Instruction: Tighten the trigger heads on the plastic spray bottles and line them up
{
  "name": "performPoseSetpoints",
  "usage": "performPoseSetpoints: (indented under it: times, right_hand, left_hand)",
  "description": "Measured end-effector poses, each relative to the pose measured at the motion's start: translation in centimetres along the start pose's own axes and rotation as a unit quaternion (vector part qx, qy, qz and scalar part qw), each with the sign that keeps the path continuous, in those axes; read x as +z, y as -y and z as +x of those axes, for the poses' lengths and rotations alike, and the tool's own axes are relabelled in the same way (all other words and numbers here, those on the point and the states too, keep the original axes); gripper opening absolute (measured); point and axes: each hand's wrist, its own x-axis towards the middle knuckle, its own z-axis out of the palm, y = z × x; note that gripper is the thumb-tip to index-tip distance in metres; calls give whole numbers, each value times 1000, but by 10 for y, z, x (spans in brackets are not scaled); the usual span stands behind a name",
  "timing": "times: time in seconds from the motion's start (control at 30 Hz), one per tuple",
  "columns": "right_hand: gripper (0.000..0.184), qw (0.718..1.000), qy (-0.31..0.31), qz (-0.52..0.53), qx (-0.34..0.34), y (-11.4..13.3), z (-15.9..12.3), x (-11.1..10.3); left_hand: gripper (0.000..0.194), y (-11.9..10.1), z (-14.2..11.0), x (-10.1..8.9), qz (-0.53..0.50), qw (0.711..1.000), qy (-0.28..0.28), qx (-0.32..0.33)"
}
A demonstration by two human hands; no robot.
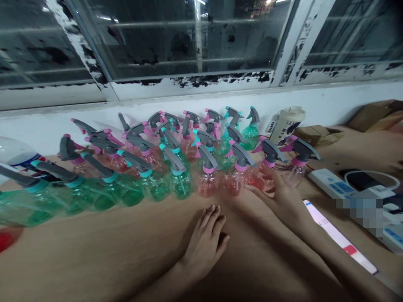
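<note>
My right hand (281,197) is curled around the body of a pink spray bottle (254,181) with a grey and pink trigger head, near the right end of the front row. The bottle stands upright on the table, partly covered by my fingers. Just right of that hand is a clear spray bottle (295,174) with a pink collar. My left hand (206,239) rests open on the table, palm down and holding nothing, in front of another pink spray bottle (208,182) and a green spray bottle (181,184).
Several more green and pink spray bottles crowd toward the wall. A large plastic bottle (14,151) stands far left, a paper cup (288,123) behind right. On the right are a lit phone (338,237), a power strip (330,184) and a cardboard box (374,115).
</note>
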Motion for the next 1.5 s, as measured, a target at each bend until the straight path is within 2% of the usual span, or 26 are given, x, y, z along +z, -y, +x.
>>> performPoseSetpoints:
  times: [0.17,0.33,0.47,0.6,0.73,0.83,0.97,1.1,1.2,1.33,1.43,1.5]
  right_hand:
    - [52,997,-12,47,65,-9,-6,-19]
    - [42,993,-18,-7,118,-24,-7,-34]
    - [51,988,-76,-73,112,-41,1,-31]
    - [57,987,-46,-124,93,-46,17,-17]
    - [51,985,-19,-146,86,-42,26,-8]
    - [49,984,-14,-153,87,-40,20,-11]
    - [52,983,-9,-157,91,-37,-2,-23]
    - [55,985,1,-129,114,-27,-35,-33]
    - [52,988,-6,-109,113,-11,-60,-36]
    - [46,988,5,-78,135,19,-84,-34]
    - [39,993,24,-48,108,39,-95,-29]
    - [39,995,50,-3,82,49,-97,-24]
  left_hand:
    - [38,0,-1,0,-3,1000,-3,-2]
    - [37,-1,-1,0,-3,1000,-10,-1]
    - [36,0,-1,1,0,1000,-13,2]
    - [38,0,0,1,6,1000,-5,3]
    - [38,0,1,0,2,1000,-6,1]
    - [38,0,1,1,-2,1000,-6,2]
    - [37,1,0,2,-13,1000,-17,3]
    - [37,0,0,1,-38,999,-29,4]
    - [44,-4,-3,-3,-75,997,-35,-3]
    - [73,-11,-8,-4,-142,990,-19,-15]
    - [94,-16,-12,-2,-194,980,-15,-33]
    - [100,-18,-14,-2,-231,972,-16,-41]
